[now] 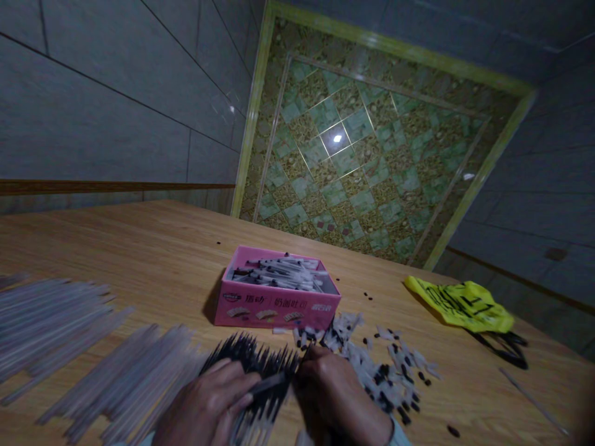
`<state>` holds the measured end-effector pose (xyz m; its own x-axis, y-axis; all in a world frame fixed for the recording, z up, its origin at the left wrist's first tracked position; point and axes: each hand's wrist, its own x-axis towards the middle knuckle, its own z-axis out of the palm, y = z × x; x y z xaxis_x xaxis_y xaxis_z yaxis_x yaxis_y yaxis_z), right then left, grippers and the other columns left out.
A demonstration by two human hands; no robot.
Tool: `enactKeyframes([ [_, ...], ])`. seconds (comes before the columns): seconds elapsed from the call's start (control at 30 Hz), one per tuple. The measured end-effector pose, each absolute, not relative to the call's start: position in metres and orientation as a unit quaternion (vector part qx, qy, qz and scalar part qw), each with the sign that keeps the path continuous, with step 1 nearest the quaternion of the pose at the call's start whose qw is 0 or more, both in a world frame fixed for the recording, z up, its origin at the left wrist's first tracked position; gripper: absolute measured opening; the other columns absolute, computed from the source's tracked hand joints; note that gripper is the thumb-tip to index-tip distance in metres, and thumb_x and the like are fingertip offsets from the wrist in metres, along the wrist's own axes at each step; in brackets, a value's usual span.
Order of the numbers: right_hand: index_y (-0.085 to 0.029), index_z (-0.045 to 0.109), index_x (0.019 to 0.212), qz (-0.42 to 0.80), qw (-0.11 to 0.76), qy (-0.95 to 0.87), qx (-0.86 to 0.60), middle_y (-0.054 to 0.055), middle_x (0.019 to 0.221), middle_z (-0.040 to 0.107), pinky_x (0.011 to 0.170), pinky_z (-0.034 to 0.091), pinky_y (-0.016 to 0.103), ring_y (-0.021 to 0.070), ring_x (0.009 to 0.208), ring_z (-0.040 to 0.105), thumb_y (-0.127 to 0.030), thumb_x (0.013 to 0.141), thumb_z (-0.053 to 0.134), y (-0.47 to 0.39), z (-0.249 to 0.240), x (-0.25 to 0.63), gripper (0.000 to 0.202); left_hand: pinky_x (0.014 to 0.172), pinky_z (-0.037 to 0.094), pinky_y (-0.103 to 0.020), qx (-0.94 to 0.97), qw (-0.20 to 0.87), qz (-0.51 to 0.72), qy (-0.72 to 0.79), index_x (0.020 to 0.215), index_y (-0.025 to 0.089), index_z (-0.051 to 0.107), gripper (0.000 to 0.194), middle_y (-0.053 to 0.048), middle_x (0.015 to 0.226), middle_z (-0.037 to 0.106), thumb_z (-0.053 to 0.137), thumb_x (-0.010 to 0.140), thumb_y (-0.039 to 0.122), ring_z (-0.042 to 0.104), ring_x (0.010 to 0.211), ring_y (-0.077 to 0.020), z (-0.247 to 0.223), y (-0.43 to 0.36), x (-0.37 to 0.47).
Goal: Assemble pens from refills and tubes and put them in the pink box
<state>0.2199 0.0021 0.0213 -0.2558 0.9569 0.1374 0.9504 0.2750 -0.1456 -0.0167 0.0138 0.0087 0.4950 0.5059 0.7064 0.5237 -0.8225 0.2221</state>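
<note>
Wooden table (153,248), near edge cut off by the frame bottom. Left hand (209,396) pinches 1 thin grey stick (268,383) between thumb and fingers, tip pointing at the right hand (337,384). Right hand is curled narrow, fingertips dark and hidden; can't tell whether it grips anything. Both wrists cut off at the bottom, pale blue cuffs barely in. Grey stick sits over a dense row of black-tipped pieces (232,350), toward the near edge, about mid-table; hands cover part of the row, motion blur, can't count.

Left of it, 2 main spreads of clear tubes, blurred: the nearer tubes (134,365) run under the left hand's side, the farther tubes (51,316) are cut off at the left frame edge. Right of the right hand, a loose scatter of small white and black bits (381,365), exact shape hard to make out.

Pink box (274,310), open top, stands beyond the hands, nearer the far edge, full of white and black pen-like pieces (283,272); its lower layers are hidden. Front: Chinese print, last 4 characters look like 奶盖吐司, plus 3 small pictures; oval logo and white block unreadable. Yellow bag (460,303) by the far right edge: black lettering, creased, can't read; black strap (509,350) beside it. Thin rod (534,399) near the right edge, its end in shadow.
</note>
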Motion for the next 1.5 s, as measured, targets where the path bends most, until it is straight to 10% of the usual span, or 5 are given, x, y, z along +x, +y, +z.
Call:
enactKeyframes([
  [0.3,-0.020,0.063,0.095,0.133,0.318,-0.771,-0.536,0.004,0.092,0.064,0.074,0.041,0.024,0.0167,0.087,0.058,-0.007,0.080,0.050,-0.009,0.053,0.206,0.024,0.065,0.053,-0.022,-0.871,-0.006,-0.373,-0.320,0.098,0.028,0.064,0.025,0.001,0.078,0.069,0.050,0.080,0.019,0.064,0.074,-0.0159,0.011,0.014,-0.017],
  [0.6,-0.019,0.063,0.086,0.126,0.277,-0.732,-0.610,0.002,0.079,0.065,0.065,0.038,0.025,0.0179,0.074,0.056,-0.012,0.073,0.058,-0.009,0.050,0.213,0.015,0.067,0.055,-0.027,-0.851,0.005,-0.401,-0.339,0.095,0.026,0.066,0.023,-0.003,0.087,0.073,0.048,0.081,0.024,0.066,0.082,-0.0195,0.005,0.013,-0.018],
  [0.93,-0.013,0.062,0.074,0.292,0.383,-0.670,-0.565,0.001,0.068,0.061,0.059,0.039,0.022,0.0151,0.068,0.056,-0.012,0.068,0.060,0.013,0.015,0.217,0.007,0.042,0.051,-0.019,-0.408,-0.640,-0.523,-0.388,0.080,0.015,0.062,0.007,-0.002,0.068,0.067,0.062,0.074,0.018,0.059,0.052,-0.0118,0.022,0.029,-0.014],
  [1.1,-0.013,0.056,0.075,0.435,0.490,-0.581,-0.482,-0.006,0.055,0.048,0.045,0.037,0.019,0.0084,0.046,0.046,-0.028,0.065,0.070,0.007,0.020,0.198,0.023,0.059,0.055,-0.018,-0.224,-0.706,-0.556,-0.377,0.071,0.008,0.065,0.019,-0.007,0.067,0.070,0.052,0.075,-0.005,0.066,0.060,-0.0110,0.013,0.037,-0.013],
  [1.5,-0.014,0.056,0.076,0.476,0.538,-0.538,-0.441,-0.003,0.060,0.052,0.050,0.043,0.023,0.0101,0.052,0.049,-0.031,0.065,0.074,-0.007,0.025,0.178,0.027,0.057,0.056,-0.020,-0.246,-0.737,-0.506,-0.375,0.075,0.006,0.064,0.005,-0.010,0.070,0.071,0.065,0.070,0.003,0.068,0.062,-0.0144,0.007,0.030,-0.009],
])
